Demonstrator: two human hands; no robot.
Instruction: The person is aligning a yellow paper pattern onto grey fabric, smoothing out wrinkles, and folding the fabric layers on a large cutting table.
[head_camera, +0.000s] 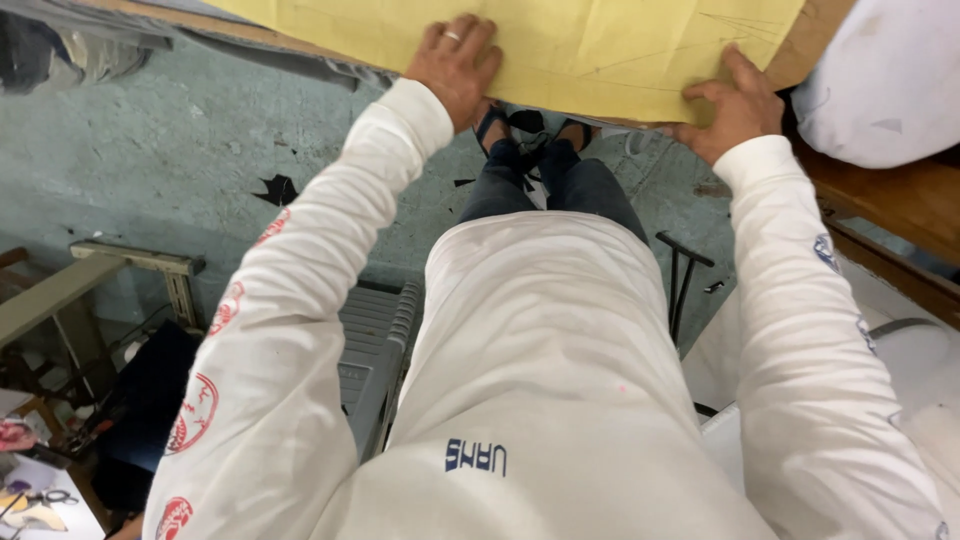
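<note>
yellow paper sheet (560, 50): large, pencil-lined | left hand (455, 65) flat on it | right hand (735, 105) gripping edge

The yellow paper sheet (560, 50) runs off the top edge, so its full shape cannot be seen. A white cloth bundle (885, 80) is cut off at the right edge. The feet (530, 125) are partly hidden beneath the sheet.
</note>
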